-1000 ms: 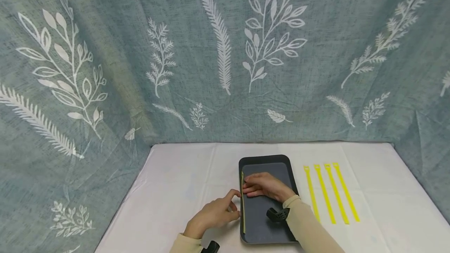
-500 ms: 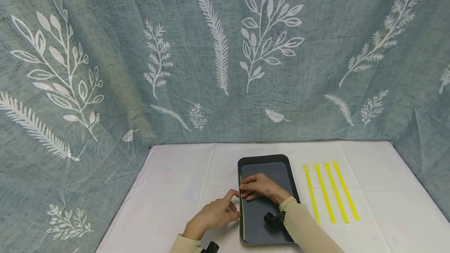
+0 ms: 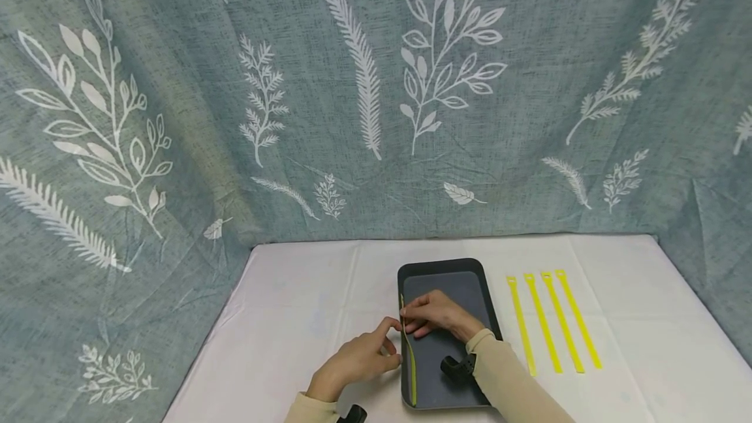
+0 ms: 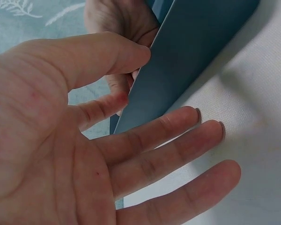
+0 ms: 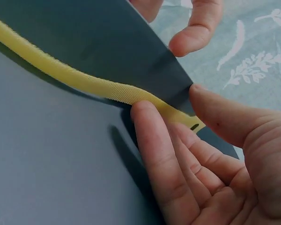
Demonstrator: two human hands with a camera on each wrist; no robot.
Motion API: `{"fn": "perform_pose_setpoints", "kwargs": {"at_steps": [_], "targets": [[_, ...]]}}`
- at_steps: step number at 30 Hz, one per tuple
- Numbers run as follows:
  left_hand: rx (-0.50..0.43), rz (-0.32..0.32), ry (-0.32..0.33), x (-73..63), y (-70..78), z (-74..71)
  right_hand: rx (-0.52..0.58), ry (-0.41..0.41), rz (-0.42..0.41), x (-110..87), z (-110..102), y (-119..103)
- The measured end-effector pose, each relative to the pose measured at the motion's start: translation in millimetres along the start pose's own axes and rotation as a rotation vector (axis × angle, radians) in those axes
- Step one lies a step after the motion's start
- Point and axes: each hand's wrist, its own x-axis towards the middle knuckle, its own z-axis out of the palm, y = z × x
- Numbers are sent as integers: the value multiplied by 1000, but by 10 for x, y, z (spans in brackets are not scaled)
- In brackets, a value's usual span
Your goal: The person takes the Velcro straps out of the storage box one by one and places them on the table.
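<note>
A yellow hook-and-loop cable tie (image 3: 412, 371) runs along the inner left wall of the dark rectangular tray (image 3: 442, 265). Its near half bows inward, away from the wall. My right hand (image 3: 437, 312) reaches into the tray and pinches the tie near its slotted head. In the right wrist view, the index fingertip (image 5: 143, 110) lies on the ribbed yellow band and the thumb is at the rim. Outside the same wall is my left hand (image 3: 361, 358), its thumb (image 4: 140, 55) and index fingertip right at the rim. Its other fingers extend loosely beneath.
Several more yellow cable ties (image 3: 543, 325) lie side by side on the white tablecloth (image 3: 311, 305), right of the tray. A leaf-patterned blue-green curtain (image 3: 329, 83) hangs behind and at both sides. Each wrist carries a black camera (image 3: 458, 365).
My right hand has shifted slightly left to the tray's rim with the cable tie. The tie's near part has curved inward from the wall. My left hand has stayed in place.
</note>
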Motion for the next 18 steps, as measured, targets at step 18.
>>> {"fn": "perform_pose_setpoints", "kwargs": {"at_steps": [18], "targets": [[-17,-12,-22,23,21,-30,-5,47,-1,19,32,-3]]}}
